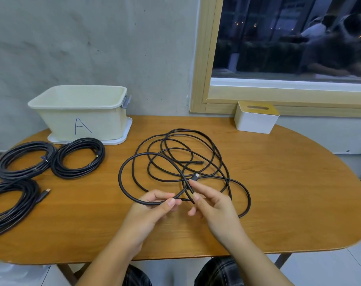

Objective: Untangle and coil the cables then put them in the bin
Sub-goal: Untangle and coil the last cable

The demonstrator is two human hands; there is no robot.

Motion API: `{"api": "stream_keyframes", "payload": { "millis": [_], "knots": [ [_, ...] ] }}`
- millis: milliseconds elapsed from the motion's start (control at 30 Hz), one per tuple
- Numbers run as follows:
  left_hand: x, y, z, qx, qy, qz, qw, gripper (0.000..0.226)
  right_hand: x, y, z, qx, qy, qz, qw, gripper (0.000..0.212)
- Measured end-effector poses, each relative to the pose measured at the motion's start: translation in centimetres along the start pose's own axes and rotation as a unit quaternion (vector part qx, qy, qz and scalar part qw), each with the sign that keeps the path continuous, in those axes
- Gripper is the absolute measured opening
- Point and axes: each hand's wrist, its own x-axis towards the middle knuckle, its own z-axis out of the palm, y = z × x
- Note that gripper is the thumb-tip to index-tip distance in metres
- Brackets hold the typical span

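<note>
A long black cable [175,145] lies in loose tangled loops on the middle of the wooden table [278,193]. My left hand [152,209] pinches a strand of it near the front of the tangle. My right hand [212,205] pinches the cable just behind its silver-tipped plug [196,176]. The cable's other plug [199,162] rests inside the loops. A cream bin marked "A" [80,112] stands at the back left on a white lid. I cannot see into it.
Three coiled black cables lie at the left: one [24,159], a second [78,157] beside it, and a third [10,203] at the table's left edge. A white tissue box [256,118] stands at the back right under the window.
</note>
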Motion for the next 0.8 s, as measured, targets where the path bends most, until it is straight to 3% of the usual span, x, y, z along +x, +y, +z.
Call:
{"api": "stream_keyframes", "payload": {
  "millis": [100, 200, 267, 333, 400, 467, 533, 633, 800],
  "knots": [
    [0.2, 0.0, -1.0, -0.001, 0.005, -0.02, 1.0, 0.035, 0.3, 0.0, -0.3, -0.015, 0.023, -0.005, 1.0, 0.035],
    [0.7, -0.1, -2.3, -0.046, 0.109, -0.025, 0.993, 0.061, 0.4, -0.6, -1.0, -0.042, 0.019, -0.012, 0.999, 0.037],
    [1.1, -0.2, -3.1, 0.04, 0.205, 0.008, 0.978, 0.074, 0.4, -0.8, -1.4, -0.076, 0.007, -0.034, 0.997, 0.039],
    [1.2, -0.2, -3.6, 0.162, 0.255, 0.084, 0.95, 0.077, 0.4, -0.9, -1.6, -0.124, -0.015, -0.059, 0.99, 0.041],
    [1.1, -0.1, -3.6, 0.28, 0.222, 0.196, 0.913, 0.072, 0.3, -0.6, -1.5, -0.154, -0.039, -0.067, 0.985, 0.042],
    [1.2, 0.2, -3.1, 0.411, 0.144, 0.285, 0.854, 0.062, 0.2, -0.5, -1.4, -0.178, -0.06, -0.074, 0.979, 0.043],
    [1.2, 0.6, -2.0, 0.482, 0.068, 0.306, 0.818, 0.056, 0.1, -0.4, -1.1, -0.192, -0.077, -0.095, 0.974, 0.045],
    [0.8, 1.6, -0.1, 0.514, -0.007, 0.269, 0.814, 0.057, 0.0, -0.7, -0.9, -0.207, -0.093, -0.128, 0.966, 0.042],
    [0.6, 2.1, 0.3, 0.474, -0.005, 0.259, 0.842, 0.021, -0.2, -0.7, -1.3, -0.202, -0.089, -0.104, 0.97, 0.032]
  ]
}}
